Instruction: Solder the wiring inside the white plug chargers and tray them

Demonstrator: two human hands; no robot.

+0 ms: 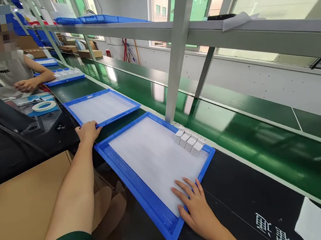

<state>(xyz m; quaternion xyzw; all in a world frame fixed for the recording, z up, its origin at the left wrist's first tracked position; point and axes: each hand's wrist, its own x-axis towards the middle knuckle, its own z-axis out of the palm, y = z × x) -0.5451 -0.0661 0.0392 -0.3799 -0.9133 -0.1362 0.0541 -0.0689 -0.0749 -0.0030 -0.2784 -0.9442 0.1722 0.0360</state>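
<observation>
The near blue tray [141, 192] is lying in front of the person, a white sheet [150, 154] covering most of its floor, and a row of small white boxes [190, 143] is standing inside along its far right side. The right hand [195, 212] is reaching over this tray's near right edge, its fingers loosely spread above or on the sheet and grasping nothing. The left hand [88, 132] is extending past the near tray's far left corner to the rim of a second blue tray [120, 116], which is lying just beyond the near one. Its fingers are bending at that rim, partly hidden, so whether they are gripping it cannot be told. A green conveyor [227, 141] is running along the near tray's right, and a co-worker's hands [28, 85] are resting well beyond it, by another tray [70, 79].
</observation>
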